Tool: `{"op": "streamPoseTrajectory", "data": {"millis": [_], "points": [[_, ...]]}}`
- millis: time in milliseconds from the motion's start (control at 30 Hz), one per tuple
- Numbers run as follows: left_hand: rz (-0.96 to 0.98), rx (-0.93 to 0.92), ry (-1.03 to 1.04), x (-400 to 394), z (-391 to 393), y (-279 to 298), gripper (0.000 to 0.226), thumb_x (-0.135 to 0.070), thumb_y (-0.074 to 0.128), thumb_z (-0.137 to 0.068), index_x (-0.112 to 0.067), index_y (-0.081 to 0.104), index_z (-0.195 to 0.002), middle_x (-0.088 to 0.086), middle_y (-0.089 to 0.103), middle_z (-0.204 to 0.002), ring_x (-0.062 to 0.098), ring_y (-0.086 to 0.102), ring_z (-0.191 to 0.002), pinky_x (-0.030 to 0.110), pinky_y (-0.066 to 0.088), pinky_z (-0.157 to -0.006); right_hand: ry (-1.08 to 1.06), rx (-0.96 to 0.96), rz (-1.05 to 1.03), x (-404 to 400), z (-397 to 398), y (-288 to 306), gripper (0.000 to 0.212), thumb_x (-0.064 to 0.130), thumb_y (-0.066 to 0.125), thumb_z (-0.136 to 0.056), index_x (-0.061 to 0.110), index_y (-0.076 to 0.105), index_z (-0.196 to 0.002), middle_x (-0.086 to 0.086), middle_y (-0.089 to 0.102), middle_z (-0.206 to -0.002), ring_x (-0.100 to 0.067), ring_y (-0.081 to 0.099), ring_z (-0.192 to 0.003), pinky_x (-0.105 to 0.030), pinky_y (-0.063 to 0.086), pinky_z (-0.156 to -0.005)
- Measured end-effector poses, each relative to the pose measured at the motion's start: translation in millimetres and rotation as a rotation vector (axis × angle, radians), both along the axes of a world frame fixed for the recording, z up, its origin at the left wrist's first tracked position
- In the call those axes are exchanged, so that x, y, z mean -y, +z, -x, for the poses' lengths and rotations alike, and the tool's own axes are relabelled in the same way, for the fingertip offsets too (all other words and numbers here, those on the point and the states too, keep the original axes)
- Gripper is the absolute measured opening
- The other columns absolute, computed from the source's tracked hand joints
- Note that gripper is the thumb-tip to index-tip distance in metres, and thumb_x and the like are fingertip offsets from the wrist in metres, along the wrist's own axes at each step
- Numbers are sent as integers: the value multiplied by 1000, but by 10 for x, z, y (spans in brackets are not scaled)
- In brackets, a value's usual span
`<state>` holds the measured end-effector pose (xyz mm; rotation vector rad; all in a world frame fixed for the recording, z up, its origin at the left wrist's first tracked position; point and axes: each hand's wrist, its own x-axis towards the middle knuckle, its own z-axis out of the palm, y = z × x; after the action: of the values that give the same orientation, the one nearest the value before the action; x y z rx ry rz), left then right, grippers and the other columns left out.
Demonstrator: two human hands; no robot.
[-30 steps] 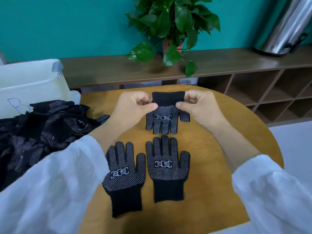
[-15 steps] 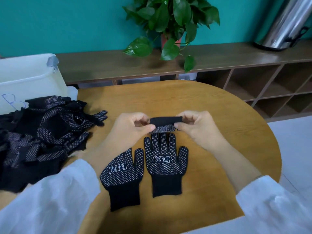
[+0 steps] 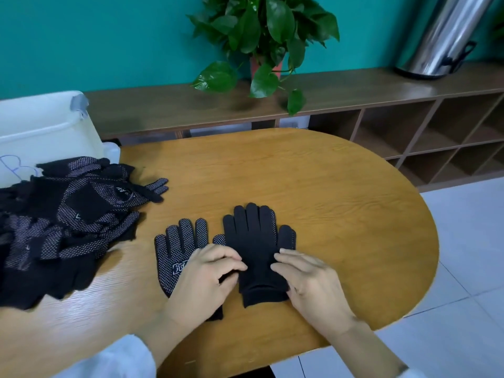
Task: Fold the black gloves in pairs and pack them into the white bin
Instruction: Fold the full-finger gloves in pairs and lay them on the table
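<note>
Two black gloves lie stacked on the wooden table [image 3: 341, 203]: the top glove [image 3: 253, 241] shows its plain back and covers a dotted one, whose thumb peeks out at the right. My left hand [image 3: 207, 276] and my right hand [image 3: 308, 282] rest on the stack near its cuff, fingertips pressing on the fabric from both sides. A single dotted glove [image 3: 177, 246] lies palm up just left of the stack, partly under my left hand. The white bin [image 3: 41, 126] stands at the far left.
A loose pile of several black dotted gloves [image 3: 68, 214] covers the table's left side in front of the bin. Behind the table runs a low wooden shelf [image 3: 354, 94] with a potted plant [image 3: 261, 42] and a metal urn [image 3: 441, 36].
My hands brought the held glove from the far side towards me and laid it plain side up on the right dotted glove. They now press on it instead of pinching its cuff.
</note>
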<state>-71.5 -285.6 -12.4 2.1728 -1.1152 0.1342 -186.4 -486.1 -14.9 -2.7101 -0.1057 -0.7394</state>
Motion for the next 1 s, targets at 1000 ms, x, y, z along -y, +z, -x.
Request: {"op": "streamPoseTrajectory", "data": {"millis": [1000], "points": [[71,-476,177,638,-625,983,10,-15,69,-88,-23,70,-93,-7,68,-82,0,39,-32,11,27,-34,-131,-180,-740,439,-1030,886,29,4,68,-87,32,72,-78,7,71,-72,-7,61,-65,-37,53,-66]]}}
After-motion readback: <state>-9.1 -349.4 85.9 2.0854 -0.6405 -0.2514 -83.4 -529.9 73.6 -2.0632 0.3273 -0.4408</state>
